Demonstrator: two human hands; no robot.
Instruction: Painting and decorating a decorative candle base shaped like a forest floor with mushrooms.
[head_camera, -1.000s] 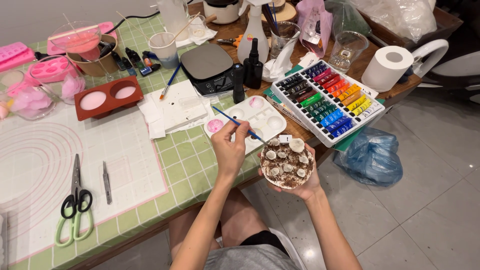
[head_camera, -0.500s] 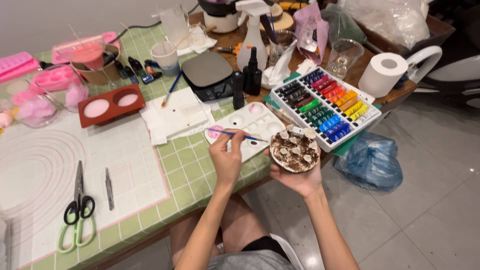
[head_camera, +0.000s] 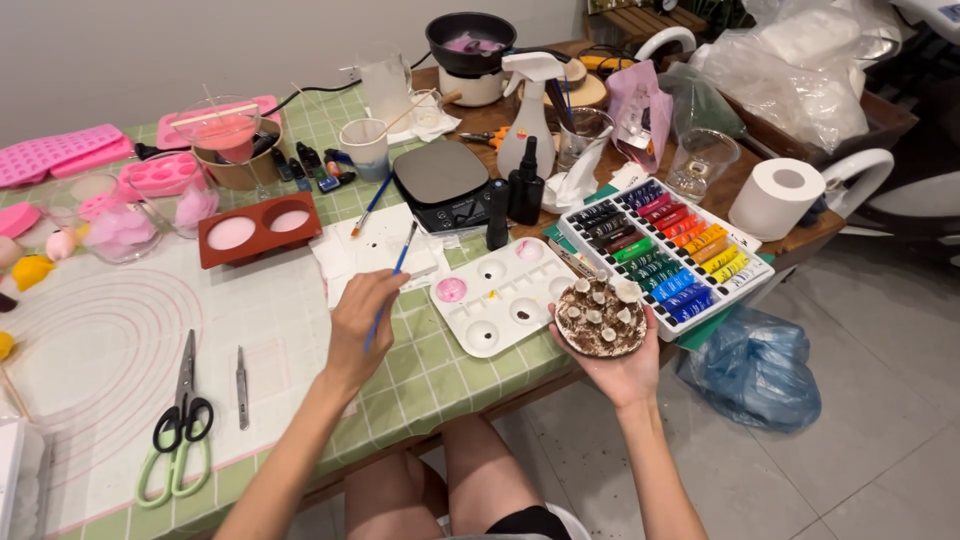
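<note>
Since half a second ago my left hand (head_camera: 362, 322) has swung the blue paintbrush (head_camera: 392, 283) off the white palette (head_camera: 508, 296) and leftward; its tip now hovers over the white paper towel (head_camera: 372, 252), fingers pinching the handle, wrist bent over the table's front edge. My right hand (head_camera: 622, 368) stays just past that edge, fingers cupped under the round brown decorated piece (head_camera: 600, 317), held level beside the palette.

Probably a home craft table: paint tubes (head_camera: 665, 250), palette (head_camera: 500, 297), silicone moulds (head_camera: 258, 229), scissors (head_camera: 180, 420).
</note>
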